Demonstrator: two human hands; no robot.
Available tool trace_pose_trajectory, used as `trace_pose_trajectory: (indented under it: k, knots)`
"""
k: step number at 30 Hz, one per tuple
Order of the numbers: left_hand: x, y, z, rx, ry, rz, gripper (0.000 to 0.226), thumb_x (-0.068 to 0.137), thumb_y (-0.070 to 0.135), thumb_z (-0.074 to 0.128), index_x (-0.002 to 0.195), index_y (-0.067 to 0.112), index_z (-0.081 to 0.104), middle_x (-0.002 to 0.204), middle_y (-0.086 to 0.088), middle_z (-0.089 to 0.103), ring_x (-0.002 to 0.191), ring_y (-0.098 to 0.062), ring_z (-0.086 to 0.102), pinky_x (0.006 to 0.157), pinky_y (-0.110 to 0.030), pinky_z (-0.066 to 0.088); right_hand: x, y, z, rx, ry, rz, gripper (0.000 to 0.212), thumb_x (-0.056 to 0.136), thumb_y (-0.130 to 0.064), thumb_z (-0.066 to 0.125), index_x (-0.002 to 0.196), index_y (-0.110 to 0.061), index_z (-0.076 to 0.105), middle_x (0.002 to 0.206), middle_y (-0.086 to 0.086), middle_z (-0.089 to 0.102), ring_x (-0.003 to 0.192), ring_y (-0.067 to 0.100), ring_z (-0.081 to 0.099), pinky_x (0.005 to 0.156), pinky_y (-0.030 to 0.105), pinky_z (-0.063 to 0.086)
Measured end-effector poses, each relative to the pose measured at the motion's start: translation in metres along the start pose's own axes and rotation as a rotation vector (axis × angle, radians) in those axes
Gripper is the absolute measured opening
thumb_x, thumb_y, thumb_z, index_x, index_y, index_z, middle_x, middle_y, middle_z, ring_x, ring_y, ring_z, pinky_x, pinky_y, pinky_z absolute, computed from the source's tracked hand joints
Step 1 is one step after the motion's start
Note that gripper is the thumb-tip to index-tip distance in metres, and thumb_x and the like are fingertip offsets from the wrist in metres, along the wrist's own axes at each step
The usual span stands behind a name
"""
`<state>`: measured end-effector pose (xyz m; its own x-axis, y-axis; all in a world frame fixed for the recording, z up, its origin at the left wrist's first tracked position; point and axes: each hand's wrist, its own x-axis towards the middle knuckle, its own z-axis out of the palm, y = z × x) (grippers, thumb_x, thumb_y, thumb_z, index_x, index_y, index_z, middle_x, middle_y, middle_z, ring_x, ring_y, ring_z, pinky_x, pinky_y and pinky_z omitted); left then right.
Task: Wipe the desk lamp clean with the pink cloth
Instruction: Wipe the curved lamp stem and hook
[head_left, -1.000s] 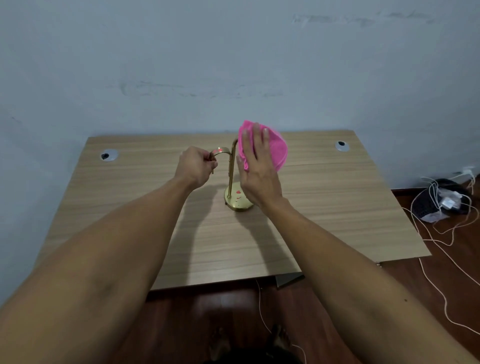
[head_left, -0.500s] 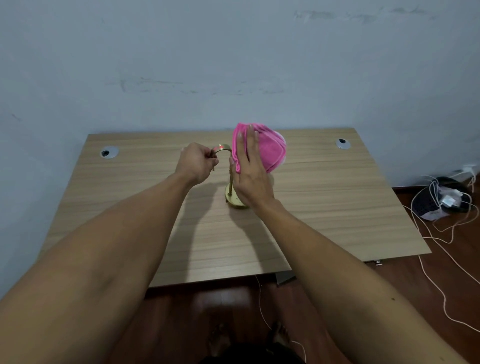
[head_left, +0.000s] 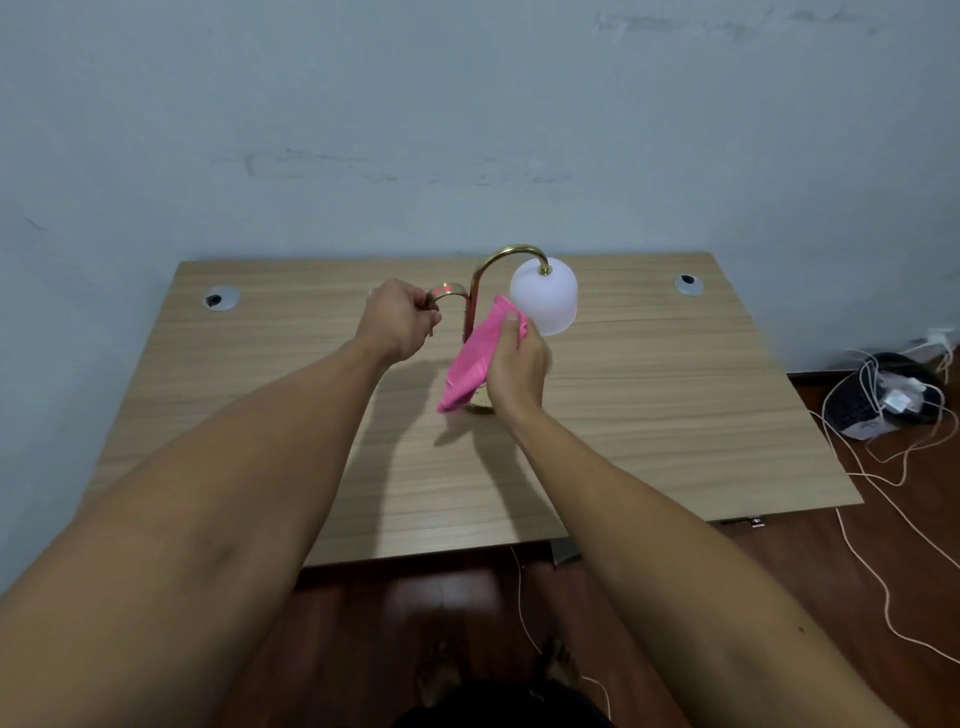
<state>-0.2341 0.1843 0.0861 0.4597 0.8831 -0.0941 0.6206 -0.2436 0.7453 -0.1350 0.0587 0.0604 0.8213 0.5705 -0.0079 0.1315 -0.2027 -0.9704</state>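
A brass desk lamp (head_left: 511, 255) stands mid-desk with two curved arms on one stem. Its white frosted shade (head_left: 544, 295) hangs uncovered from the right arm. My left hand (head_left: 401, 318) is shut around the end of the lamp's shorter left arm, where a small red light shows. My right hand (head_left: 517, 364) grips the pink cloth (head_left: 474, 359), which drapes down over the lower stem and hides most of the round brass base.
The wooden desk (head_left: 675, 415) stands against a pale wall and has two cable grommets, one far left (head_left: 221, 299) and one far right (head_left: 688, 283). On the dark floor at the right lie a black bundle (head_left: 878, 395) and loose white cables (head_left: 883, 545).
My right hand has come down off the shade with the pink cloth, from the top of the lamp to its lower stem. The white shade is now uncovered. The left hand has stayed put.
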Motion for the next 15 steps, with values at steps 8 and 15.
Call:
trace_pose_trajectory:
  k: [8,15]
  knots:
    - [0.002,0.0,-0.002,-0.03,-0.029,0.016,0.008,0.092,0.008,0.071,0.088,0.006,0.077,0.078,-0.014,0.072,0.073,-0.021,0.064,0.069,-0.026,0.047,0.026,-0.087,-0.005,0.739,0.139,0.598,0.033,0.103,-0.042,0.046,0.1,-0.012,0.059,0.068,0.021,0.073,0.066,0.035,0.073,0.07,0.044,0.058]
    - [0.001,-0.001,-0.003,0.014,-0.017,0.04,0.012,0.092,0.011,0.071,0.081,0.012,0.076,0.08,-0.014,0.076,0.071,-0.02,0.064,0.068,-0.023,0.046,0.008,-0.084,0.01,0.261,0.092,0.173,0.04,0.101,-0.032,0.041,0.082,-0.003,0.061,0.065,-0.009,0.054,0.063,0.013,0.058,0.056,0.032,0.04]
